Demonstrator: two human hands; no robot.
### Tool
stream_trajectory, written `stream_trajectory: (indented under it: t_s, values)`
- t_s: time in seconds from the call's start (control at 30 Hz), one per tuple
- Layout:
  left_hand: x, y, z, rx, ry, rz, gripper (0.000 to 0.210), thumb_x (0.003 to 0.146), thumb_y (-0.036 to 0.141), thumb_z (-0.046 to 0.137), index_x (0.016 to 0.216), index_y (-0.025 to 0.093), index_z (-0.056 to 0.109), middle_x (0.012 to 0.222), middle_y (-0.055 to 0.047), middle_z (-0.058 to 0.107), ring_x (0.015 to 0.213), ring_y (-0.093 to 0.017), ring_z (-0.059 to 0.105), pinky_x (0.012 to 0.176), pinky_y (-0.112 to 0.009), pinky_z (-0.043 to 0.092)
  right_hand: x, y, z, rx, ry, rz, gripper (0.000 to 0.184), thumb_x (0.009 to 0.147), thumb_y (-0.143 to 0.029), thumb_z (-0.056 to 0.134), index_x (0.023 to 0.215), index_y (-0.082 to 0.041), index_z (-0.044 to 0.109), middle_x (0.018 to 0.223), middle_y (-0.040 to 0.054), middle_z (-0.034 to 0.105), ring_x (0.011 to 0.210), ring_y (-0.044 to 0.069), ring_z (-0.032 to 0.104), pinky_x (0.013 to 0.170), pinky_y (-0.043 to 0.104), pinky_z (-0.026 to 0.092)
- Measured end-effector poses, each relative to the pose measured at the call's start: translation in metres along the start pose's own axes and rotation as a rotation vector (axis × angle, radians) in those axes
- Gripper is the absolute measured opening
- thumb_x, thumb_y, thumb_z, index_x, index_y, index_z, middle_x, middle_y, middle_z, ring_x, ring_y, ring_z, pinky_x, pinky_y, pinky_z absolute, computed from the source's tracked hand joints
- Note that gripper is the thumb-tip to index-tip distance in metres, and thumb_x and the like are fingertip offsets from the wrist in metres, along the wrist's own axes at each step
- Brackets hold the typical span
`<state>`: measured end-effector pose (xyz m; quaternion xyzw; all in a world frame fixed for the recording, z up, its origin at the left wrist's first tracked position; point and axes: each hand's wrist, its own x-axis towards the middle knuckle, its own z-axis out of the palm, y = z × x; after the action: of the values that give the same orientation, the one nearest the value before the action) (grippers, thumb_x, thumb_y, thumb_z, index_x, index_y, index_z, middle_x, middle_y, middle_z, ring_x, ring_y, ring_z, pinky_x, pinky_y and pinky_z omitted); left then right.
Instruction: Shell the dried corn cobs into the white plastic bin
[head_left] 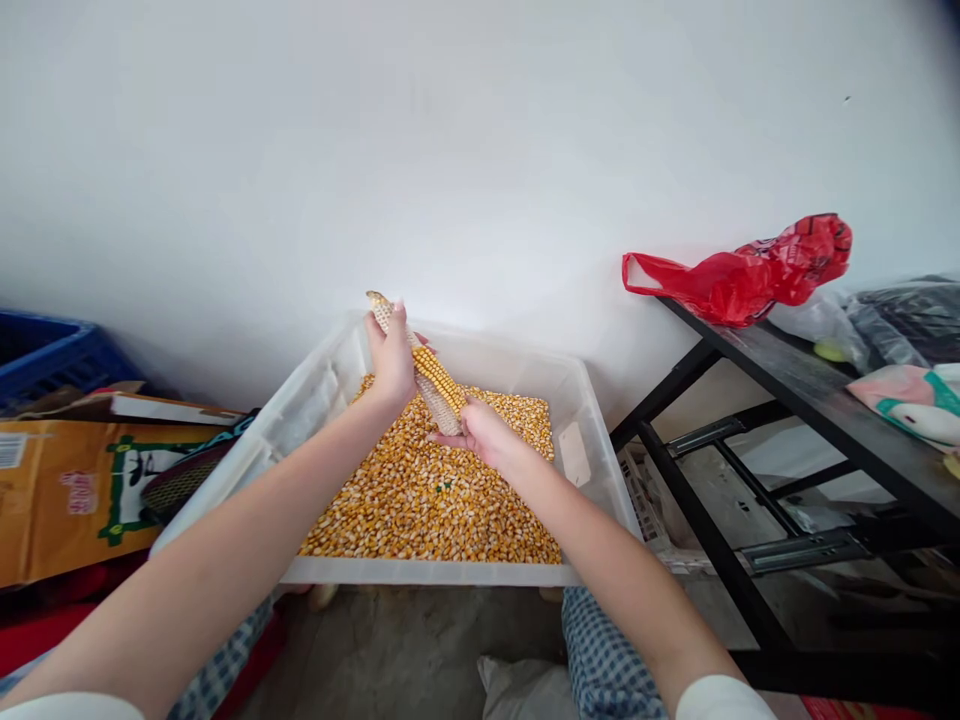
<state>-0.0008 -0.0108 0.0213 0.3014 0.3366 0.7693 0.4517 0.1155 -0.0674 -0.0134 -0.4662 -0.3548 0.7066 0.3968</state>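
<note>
Tilted above a bin of loose kernels is a corn cob (435, 378), partly stripped, with rows of yellow kernels on one side and bare pale cob on the rest. My left hand (393, 358) is closed around its upper end. At the lower end, my right hand (480, 432) grips the cob with the thumb near the remaining kernels. Beneath both hands lie many loose corn kernels (442, 510) inside a translucent white plastic bin (427, 572). Part of the cob is hidden by my left fingers.
To the right stands a black metal-framed table (810, 390) with a red plastic bag (750, 275) on it. A cardboard box (60, 500) and a blue crate (67, 360) sit at the left. Behind the bin rises a white wall (480, 150).
</note>
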Motion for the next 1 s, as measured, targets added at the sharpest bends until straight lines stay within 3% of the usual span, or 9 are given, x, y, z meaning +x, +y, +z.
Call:
stream_trajectory:
  t_s: [0.1, 0.27, 0.43, 0.53, 0.77, 0.87, 1.0]
  values:
    - [0.008, 0.001, -0.004, 0.000, 0.044, -0.031, 0.038, 0.074, 0.049, 0.056, 0.099, 0.026, 0.038, 0.052, 0.007, 0.045, 0.038, -0.008, 0.047, 0.042, -0.018, 0.034, -0.001, -0.001, -0.001, 0.020, -0.027, 0.012, 0.034, 0.060, -0.003, 0.039, 0.090, -0.019, 0.046, 0.076, -0.0003, 0.058, 0.059, 0.011, 0.058, 0.058, 0.031, 0.055]
    - [0.025, 0.009, -0.012, -0.039, 0.162, -0.164, 0.032, 0.077, 0.047, 0.050, 0.097, 0.025, 0.037, 0.050, 0.007, 0.047, 0.039, -0.012, 0.051, 0.044, -0.022, 0.041, -0.002, -0.015, -0.012, 0.025, -0.347, 0.029, 0.022, 0.077, -0.024, 0.036, 0.094, -0.017, 0.048, 0.078, 0.0031, 0.061, 0.063, 0.016, 0.063, 0.058, 0.035, 0.055]
    - [0.023, 0.014, -0.012, -0.076, 0.042, -0.298, 0.037, 0.075, 0.052, 0.050, 0.092, 0.020, 0.044, 0.048, 0.004, 0.049, 0.040, -0.013, 0.052, 0.045, -0.024, 0.043, -0.003, -0.019, -0.021, -0.141, -0.525, -0.062, 0.031, 0.077, -0.036, 0.054, 0.103, -0.018, 0.051, 0.093, 0.0051, 0.061, 0.074, 0.017, 0.063, 0.064, 0.034, 0.055]
    - [0.014, 0.012, -0.008, -0.043, -0.048, -0.278, 0.039, 0.072, 0.053, 0.054, 0.089, 0.020, 0.046, 0.048, 0.003, 0.050, 0.038, -0.013, 0.051, 0.042, -0.024, 0.041, -0.005, -0.016, -0.020, -0.233, -0.520, -0.103, 0.040, 0.072, -0.032, 0.062, 0.108, -0.021, 0.050, 0.103, 0.0044, 0.059, 0.079, 0.016, 0.062, 0.065, 0.032, 0.055]
    - [0.005, 0.006, -0.003, 0.023, -0.066, -0.085, 0.038, 0.072, 0.055, 0.052, 0.088, 0.021, 0.046, 0.046, 0.003, 0.048, 0.037, -0.012, 0.049, 0.040, -0.023, 0.039, -0.002, -0.001, -0.011, -0.476, -0.342, -0.265, 0.053, 0.065, -0.040, 0.068, 0.110, -0.021, 0.046, 0.100, 0.0043, 0.058, 0.078, 0.015, 0.059, 0.061, 0.027, 0.054]
    - [0.004, 0.005, -0.002, 0.029, -0.108, -0.104, 0.037, 0.072, 0.053, 0.054, 0.089, 0.021, 0.046, 0.046, 0.003, 0.049, 0.037, -0.012, 0.049, 0.039, -0.023, 0.038, -0.001, 0.001, -0.012, -0.550, -0.310, -0.274, 0.063, 0.061, -0.043, 0.071, 0.113, -0.021, 0.044, 0.100, 0.0057, 0.058, 0.081, 0.017, 0.059, 0.059, 0.026, 0.053]
    - [0.001, 0.005, -0.002, 0.031, -0.197, -0.202, 0.041, 0.071, 0.055, 0.054, 0.091, 0.020, 0.046, 0.047, 0.002, 0.050, 0.036, -0.012, 0.049, 0.037, -0.023, 0.036, -0.001, -0.006, -0.018, -0.592, -0.390, -0.205, 0.054, 0.070, -0.049, 0.061, 0.115, -0.023, 0.046, 0.108, 0.0058, 0.057, 0.089, 0.017, 0.058, 0.063, 0.025, 0.051]
